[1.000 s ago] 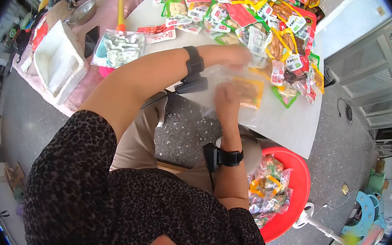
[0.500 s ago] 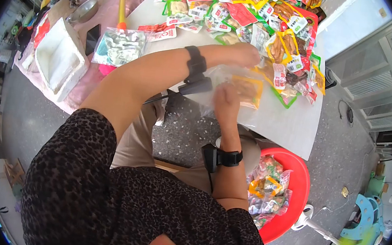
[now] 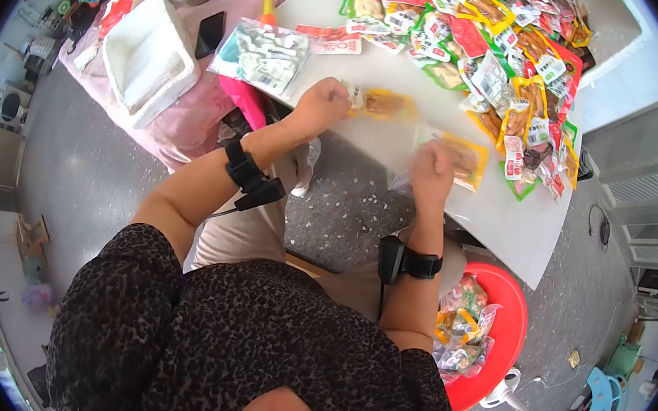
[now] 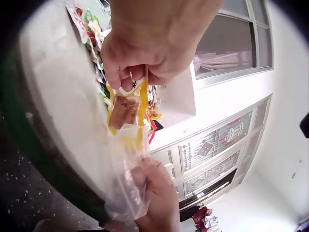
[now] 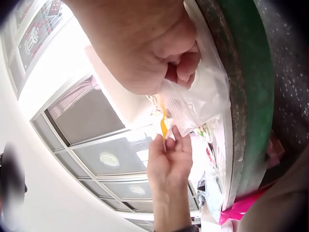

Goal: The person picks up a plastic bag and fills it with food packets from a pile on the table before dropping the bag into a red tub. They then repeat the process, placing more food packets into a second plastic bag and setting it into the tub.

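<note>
My left hand (image 3: 323, 109) pinches one end of a yellow-edged food packet (image 3: 388, 104) over the table. Brown food shows through its clear window in the left wrist view, where the packet's lower end overlaps the mouth of a clear plastic bag (image 4: 126, 186). Curled fingers of my right hand (image 3: 433, 172) grip that bag, which looks crumpled and thin in the right wrist view. Just beyond the right hand, another yellow-edged packet (image 3: 468, 162) overlaps the bag in the head view.
Several packets make a heap (image 3: 512, 64) at the table's back right. A bag of small white-green sachets (image 3: 266, 56) lies at the left. A red basin (image 3: 506, 336) of bagged packets stands on the floor at right. A foam box (image 3: 151, 66) and phone (image 3: 211, 34) are on pink cloth.
My left hand has come back from the heap toward the left and now holds a yellow-edged packet. My right hand stays with the clear bag. The head view has shifted somewhat.
</note>
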### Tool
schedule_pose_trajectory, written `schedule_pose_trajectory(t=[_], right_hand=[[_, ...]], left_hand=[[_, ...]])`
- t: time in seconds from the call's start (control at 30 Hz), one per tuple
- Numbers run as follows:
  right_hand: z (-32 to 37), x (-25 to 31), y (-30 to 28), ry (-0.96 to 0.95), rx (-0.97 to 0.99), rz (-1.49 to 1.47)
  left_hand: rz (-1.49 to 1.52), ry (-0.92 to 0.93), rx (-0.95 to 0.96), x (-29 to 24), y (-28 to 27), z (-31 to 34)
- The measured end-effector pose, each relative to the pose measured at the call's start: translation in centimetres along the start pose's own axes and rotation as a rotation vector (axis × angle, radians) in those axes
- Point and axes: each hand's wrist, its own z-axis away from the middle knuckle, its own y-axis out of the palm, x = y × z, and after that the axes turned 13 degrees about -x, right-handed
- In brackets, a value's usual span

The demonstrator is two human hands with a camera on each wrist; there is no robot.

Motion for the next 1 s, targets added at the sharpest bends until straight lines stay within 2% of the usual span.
schedule_pose_trajectory(t=[0.1,0.2,0.23,0.3,0.33,0.43,0.53,0.63,0.73,0.83,1.0], right_hand=[[-0.2,0.1,0.1,0.031,0.017,0.047],[-0.4,0.4,0.2,-0.002,0.056,0.154],[-0.3,0.6,0.5,-0.113,0.034,0.222],[0.1,1.1,1.0,-0.33,-0.01,0.367],[0.2,1.1,1.1,-0.325,-0.019,0.383],[0.3,1.2,1.2,-0.162,-0.005,0.395],[0.2,1.2,1.1,-0.146,-0.027,0.373],[0.0,2.1,1.0,0.026,0.021,0.344],[-0.2,1.5,0.8,0.086,0.022,0.295],[0.0,2.0,1.1,0.001,-0.023,0.309],[-0.1,3.3,1.4,0.014,0.002,0.389]], left_hand=[[0.001,-0.079,-0.008,-0.2,-0.5,1.0],[0.103,-0.341,0.097,-1.4,-0.8,1.1],[0.134,-0.434,0.147,-1.8,-0.7,1.0],[0.129,-0.477,0.131,-2.9,-0.5,0.4],[0.126,-0.497,0.118,-3.2,-0.5,0.1],[0.154,-0.397,0.129,-2.5,0.1,-0.6],[0.092,-0.329,0.208,-2.7,0.3,-0.6],[0.226,-0.342,0.298,-2.0,-0.5,-0.3],[0.292,-0.25,0.234,-2.7,-1.5,1.0],[0.378,-0.185,0.23,-4.5,-2.7,3.0],[0.369,-0.103,0.264,-4.4,-3.4,4.6]])
